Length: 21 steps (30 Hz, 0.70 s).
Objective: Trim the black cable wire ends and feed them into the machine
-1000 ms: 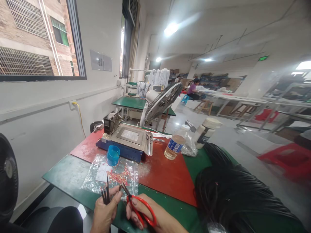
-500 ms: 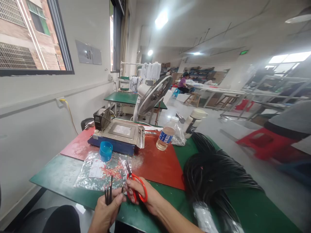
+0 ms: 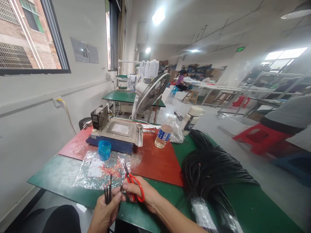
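Note:
Several black cables (image 3: 110, 191) with thin reddish wire ends stand up from my left hand (image 3: 108, 208), which is closed around them. One more cable end (image 3: 121, 188) sits between my left fingertips and my right hand. My right hand (image 3: 143, 193) is closed on scissors with red handles (image 3: 140, 187), their blades pointing up and away from me. The right thumb and fingers touch or nearly touch that single cable end. Beyond the hands lies a clear plastic bag (image 3: 82, 176) strewn with small red and whitish clippings (image 3: 112, 169).
A blue cup (image 3: 104, 150) stands in front of a flat metal-topped machine (image 3: 121, 129) with a small fan. A labelled bottle (image 3: 163, 136) is on the red mat (image 3: 157, 165). Black cable bundles (image 3: 213, 168) cover the right side. A person (image 3: 181, 81) sits far back.
The view has shifted slightly, so the scene sits a little further left and up. My right hand, with the scissors, stays close to my left hand and the single cable end.

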Each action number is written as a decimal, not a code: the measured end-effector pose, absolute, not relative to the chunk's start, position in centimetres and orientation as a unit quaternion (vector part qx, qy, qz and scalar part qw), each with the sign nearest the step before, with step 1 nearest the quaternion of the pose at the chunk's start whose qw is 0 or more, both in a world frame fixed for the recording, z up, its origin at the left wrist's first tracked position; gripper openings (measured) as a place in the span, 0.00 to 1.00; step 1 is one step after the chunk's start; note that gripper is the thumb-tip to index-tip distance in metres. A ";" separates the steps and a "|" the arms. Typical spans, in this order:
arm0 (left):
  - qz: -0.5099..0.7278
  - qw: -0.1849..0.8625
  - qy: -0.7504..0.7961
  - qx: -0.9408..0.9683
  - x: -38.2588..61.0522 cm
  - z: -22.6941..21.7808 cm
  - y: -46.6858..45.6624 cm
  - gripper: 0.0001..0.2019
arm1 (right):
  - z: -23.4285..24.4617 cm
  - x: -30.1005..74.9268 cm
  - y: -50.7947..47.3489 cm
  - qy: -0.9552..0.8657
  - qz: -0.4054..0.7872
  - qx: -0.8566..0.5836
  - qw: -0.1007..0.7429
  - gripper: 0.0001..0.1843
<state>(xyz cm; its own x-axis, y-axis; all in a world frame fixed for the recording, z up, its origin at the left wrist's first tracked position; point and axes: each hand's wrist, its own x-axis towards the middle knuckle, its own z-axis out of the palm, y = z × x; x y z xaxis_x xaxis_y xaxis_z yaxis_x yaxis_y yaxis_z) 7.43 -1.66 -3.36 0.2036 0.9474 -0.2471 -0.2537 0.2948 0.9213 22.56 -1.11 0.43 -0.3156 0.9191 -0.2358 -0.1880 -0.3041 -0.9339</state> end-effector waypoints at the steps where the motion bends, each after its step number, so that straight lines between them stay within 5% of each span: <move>1: 0.449 0.666 0.447 0.394 7.4 -3.4 -1.7 0.22 | 0.5 22.4 -1.2 -0.436 0.685 -0.425 0.399 0.23; 21: 0.462 0.744 0.397 0.276 4.4 -0.4 -1.7 0.23 | -2.1 17.9 -3.5 -0.552 0.619 -0.388 0.401 0.26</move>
<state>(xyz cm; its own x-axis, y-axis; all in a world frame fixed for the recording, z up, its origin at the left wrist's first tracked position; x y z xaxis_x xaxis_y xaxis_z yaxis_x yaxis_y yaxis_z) 4.42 -1.67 -0.38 0.2588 0.9058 -0.3355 -0.4679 0.4214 0.7769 17.91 -3.53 -2.09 -0.3765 0.9256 -0.0384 -0.0682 -0.0691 -0.9953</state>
